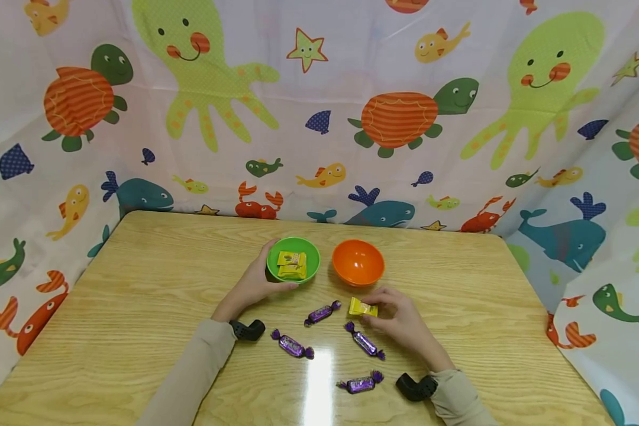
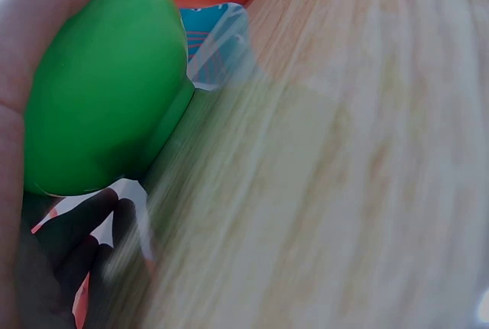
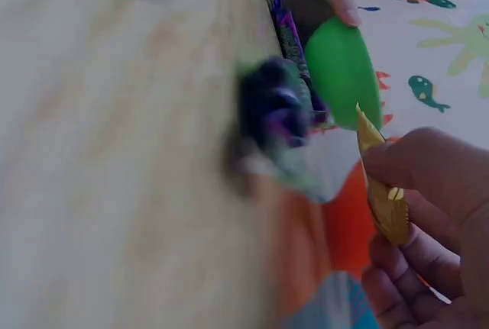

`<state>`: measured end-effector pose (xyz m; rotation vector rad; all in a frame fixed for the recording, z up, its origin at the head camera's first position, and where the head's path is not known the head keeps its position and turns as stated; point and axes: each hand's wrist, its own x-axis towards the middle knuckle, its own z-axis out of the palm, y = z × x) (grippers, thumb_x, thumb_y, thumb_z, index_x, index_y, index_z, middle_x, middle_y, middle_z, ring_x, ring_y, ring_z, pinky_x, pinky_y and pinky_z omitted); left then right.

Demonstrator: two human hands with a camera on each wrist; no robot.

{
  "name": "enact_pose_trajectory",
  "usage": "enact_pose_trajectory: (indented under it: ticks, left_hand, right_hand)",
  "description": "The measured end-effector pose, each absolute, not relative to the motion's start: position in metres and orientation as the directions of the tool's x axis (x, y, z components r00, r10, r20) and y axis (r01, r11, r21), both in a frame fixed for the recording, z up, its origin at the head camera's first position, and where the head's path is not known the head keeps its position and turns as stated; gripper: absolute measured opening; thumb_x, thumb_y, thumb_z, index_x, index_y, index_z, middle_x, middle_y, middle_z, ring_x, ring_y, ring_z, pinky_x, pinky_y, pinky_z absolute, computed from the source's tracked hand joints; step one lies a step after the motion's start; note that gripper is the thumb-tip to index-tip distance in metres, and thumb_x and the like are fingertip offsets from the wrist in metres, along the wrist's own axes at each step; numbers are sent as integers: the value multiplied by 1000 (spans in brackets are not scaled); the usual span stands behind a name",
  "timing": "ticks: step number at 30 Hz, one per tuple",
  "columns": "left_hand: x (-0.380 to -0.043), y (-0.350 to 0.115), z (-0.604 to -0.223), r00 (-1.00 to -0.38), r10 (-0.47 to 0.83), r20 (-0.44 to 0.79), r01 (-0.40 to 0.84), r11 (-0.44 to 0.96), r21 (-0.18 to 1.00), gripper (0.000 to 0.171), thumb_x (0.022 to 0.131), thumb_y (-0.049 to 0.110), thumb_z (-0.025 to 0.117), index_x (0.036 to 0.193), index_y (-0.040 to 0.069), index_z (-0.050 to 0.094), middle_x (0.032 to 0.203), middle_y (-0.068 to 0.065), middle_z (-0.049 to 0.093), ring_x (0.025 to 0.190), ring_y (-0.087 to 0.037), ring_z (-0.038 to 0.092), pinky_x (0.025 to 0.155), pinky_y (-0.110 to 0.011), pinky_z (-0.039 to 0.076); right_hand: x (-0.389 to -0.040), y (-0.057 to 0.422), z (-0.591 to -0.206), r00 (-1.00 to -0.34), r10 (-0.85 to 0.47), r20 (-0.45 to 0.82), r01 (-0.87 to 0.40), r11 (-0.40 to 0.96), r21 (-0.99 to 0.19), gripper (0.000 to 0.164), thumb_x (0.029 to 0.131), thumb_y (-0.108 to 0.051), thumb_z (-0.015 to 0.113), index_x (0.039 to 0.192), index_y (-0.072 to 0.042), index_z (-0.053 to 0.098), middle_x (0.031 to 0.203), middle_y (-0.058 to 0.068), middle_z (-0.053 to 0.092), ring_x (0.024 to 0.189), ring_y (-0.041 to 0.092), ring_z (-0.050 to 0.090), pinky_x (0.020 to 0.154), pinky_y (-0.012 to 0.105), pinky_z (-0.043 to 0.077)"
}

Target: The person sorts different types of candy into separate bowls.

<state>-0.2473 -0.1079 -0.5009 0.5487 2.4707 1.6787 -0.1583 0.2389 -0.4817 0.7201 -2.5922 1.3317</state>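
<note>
My left hand (image 1: 258,280) grips the side of a green bowl (image 1: 312,271), its thumb along the near rim. Yellow-wrapped candies (image 1: 292,271) lie inside that bowl. In the left wrist view the green bowl (image 2: 107,77) appears from the side, its foot close to the wood. My right hand (image 1: 399,316) pinches a yellow-wrapped candy (image 1: 361,307) between thumb and fingers, in front of the orange bowl (image 1: 358,263). The right wrist view shows this candy (image 3: 384,199) held edge-on. No candy shows inside the orange bowl.
Several purple twist-wrapped candies lie on the wooden table (image 1: 447,266): one (image 1: 322,313) before the bowls, one (image 1: 293,346) toward the left, one (image 1: 364,343) beside my right hand, another (image 1: 361,384) nearer me. A sea-animal curtain (image 1: 309,142) hangs behind the table.
</note>
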Motion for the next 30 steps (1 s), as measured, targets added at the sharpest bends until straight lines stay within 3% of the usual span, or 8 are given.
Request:
enact_pose_trajectory:
  ticks: [4,8,11,19,23,30]
  left_hand:
    - [-248,-108,-500,-930,349,115,235,325,916,115,73,38,89,158,15,15,152,-11,39,140,-32,36,115,-57,23]
    - [-248,-109,-500,-930,348,115,233,322,918,116,73,38,90,158,15,15,152,-12,39,140,-32,36,114,-58,23]
    - [-248,-109,-500,-930,349,113,233,325,916,116,73,38,90,158,15,15,152,-12,39,140,-32,36,115,-57,23]
    - [-247,-108,-499,-930,349,113,234,325,916,116,72,38,90,158,15,15,153,-12,38,141,-32,35,115,-58,22]
    - [-247,-108,-499,-930,350,113,234,326,916,115,73,38,89,158,14,15,153,-12,38,140,-32,36,115,-58,23]
    - [-248,-108,-501,-926,362,105,226,311,923,113,76,30,89,159,15,14,153,-13,37,139,-32,38,114,-58,25]
  right_hand:
    - [-159,232,-461,-873,-351,338,-480,501,-720,27,77,4,82,102,-5,75,99,7,68,86,23,58,75,39,51]
    - [-165,223,-439,-873,-350,341,-480,488,-729,24,78,7,80,100,1,74,97,15,67,85,32,57,75,36,49]
    - [-173,217,-428,-873,-348,342,-480,485,-731,23,78,3,81,100,-2,76,97,11,67,85,30,58,77,34,49]
    - [-202,190,-412,-881,-345,323,-459,463,-758,20,81,-11,83,101,-12,77,98,-1,66,93,18,58,83,51,51]
    - [-217,167,-409,-869,-369,330,-478,455,-751,21,81,-10,82,101,-10,77,98,0,66,93,20,59,82,48,54]
    - [-242,128,-411,-807,-491,327,-572,513,-640,17,83,-5,78,100,-3,77,94,6,62,90,23,57,83,46,52]
